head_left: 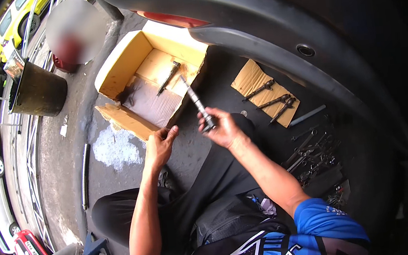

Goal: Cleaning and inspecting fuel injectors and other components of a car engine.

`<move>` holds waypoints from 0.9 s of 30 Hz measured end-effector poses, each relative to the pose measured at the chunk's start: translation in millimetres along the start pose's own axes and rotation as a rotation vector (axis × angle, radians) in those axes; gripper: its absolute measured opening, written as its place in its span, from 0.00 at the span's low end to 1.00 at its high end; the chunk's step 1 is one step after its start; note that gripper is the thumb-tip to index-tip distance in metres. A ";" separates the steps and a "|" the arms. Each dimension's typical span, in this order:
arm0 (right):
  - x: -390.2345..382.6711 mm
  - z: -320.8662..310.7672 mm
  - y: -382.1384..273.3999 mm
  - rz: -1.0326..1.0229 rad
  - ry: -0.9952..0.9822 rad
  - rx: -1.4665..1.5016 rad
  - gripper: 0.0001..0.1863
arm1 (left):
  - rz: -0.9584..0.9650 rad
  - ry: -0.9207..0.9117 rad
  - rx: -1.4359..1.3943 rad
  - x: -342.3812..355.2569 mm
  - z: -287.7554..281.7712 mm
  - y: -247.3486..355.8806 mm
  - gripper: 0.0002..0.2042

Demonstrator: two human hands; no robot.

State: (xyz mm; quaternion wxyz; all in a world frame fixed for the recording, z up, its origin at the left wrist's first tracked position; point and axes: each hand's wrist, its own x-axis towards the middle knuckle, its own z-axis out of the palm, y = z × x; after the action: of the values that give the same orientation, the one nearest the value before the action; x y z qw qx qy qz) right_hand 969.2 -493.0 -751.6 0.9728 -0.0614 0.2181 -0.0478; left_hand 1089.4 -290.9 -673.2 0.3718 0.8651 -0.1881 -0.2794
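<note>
Head view: right hand [218,127] has fingers curled around lower end of slim metal part [196,98], thin tip pointing away from person, toward open cardboard box [122,66]. Left hand [159,149] is at near edge of box, fingers bent (whether they pinch cardboard, I cannot tell). One dark part [169,78] lies inside box; three similar parts [274,101] lie on flat cardboard piece [244,77], to right of box.

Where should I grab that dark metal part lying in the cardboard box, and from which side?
Probably around the thicker, far-right stretch of the dark metal part, clear of its thin near-left end. Come down from above, through the open top of the cardboard box, pinching across its length: it lies slanted on the box floor. The right hand already holds a similar part.
</note>
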 end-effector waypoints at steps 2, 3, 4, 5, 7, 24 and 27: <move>-2.2 -9.9 -24.5 -0.097 0.033 0.134 0.11 | 0.020 -0.002 0.051 -6.5 0.6 -10.1 0.29; -5.0 -23.8 -43.9 -0.161 0.035 0.159 0.10 | -0.003 -0.055 0.128 -8.8 2.2 -4.5 0.29; -8.6 -34.7 -59.4 -0.222 0.070 0.175 0.09 | -0.033 -0.099 0.208 -11.4 2.3 -4.0 0.29; -10.0 -46.9 -75.5 -0.244 0.095 0.226 0.08 | -0.028 -0.099 0.211 -13.2 1.4 -11.4 0.29; -27.5 -84.3 -117.7 -0.363 0.154 0.256 0.07 | -0.020 -0.118 0.225 -12.9 5.6 -5.2 0.29; -53.7 -327.5 -171.8 -0.645 0.847 0.025 0.13 | -0.159 -0.260 -0.178 -28.7 1.0 -44.6 0.14; -30.5 -333.8 -181.3 -0.666 0.926 -0.023 0.11 | -0.127 -0.274 -0.276 -30.3 3.1 -50.0 0.15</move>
State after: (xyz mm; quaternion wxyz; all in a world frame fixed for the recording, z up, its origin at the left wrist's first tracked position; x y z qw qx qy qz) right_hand 786.2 -701.3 -1013.0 0.7075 -0.1099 0.5910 -0.3716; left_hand 1069.9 -243.7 -702.0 0.4396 0.7699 -0.1418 -0.4403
